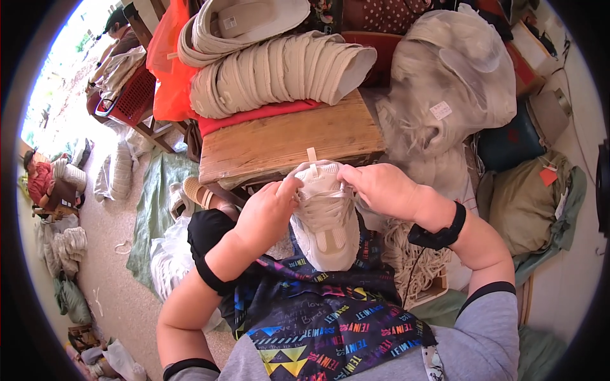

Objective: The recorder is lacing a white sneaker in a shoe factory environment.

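Note:
A white sneaker [327, 222] with lace running across its front is held up over my lap, toe toward me and a pale pull loop standing at its far end. My left hand [268, 206] pinches the left edge near the ankle opening. On the opposite edge, my right hand [384, 189] is closed with thumb and fingertips at the upper lace holes. Whether a lace end lies in either pinch is too small to tell. A colourful printed apron [330, 317] lies under the sneaker's toe.
Beyond the sneaker stands a wooden bench [292, 136] bearing nested rows of beige shoe uppers [273, 73]. Clear plastic bags [451, 76] bulge at its right. A box of loose laces [416, 260] sits by my right forearm. Two people work at the far left.

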Demonstrator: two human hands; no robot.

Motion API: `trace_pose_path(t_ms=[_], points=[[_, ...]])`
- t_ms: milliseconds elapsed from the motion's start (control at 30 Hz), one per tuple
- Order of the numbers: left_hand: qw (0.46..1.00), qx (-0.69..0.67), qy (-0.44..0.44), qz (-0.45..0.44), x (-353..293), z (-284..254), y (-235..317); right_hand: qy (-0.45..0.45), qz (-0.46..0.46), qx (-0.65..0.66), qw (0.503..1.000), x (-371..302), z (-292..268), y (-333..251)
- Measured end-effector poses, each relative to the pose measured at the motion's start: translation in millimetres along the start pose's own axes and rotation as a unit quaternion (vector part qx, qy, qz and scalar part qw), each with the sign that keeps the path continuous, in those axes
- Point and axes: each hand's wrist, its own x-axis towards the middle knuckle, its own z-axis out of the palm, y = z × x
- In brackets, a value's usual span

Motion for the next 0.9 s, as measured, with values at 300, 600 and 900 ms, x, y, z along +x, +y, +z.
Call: trace_pose_path(t_ms=[300,600,900], points=[[0.989,-0.004,-0.136,0.055,20.6,-19.8,-32.9,0.089,-0.119,-0.099,0.984,8.4,-8.5,13.7],[0.989,-0.114,-0.060,-0.070,5.8,13.1,-30.7,0.097,0.064,0.309,0.944,12.8,41.0,23.8],[0.881,-0.448,-0.051,-0.142,22.8,5.1,22.8,0.309,0.021,0.334,0.890,35.6,-2.5,-51.0]])
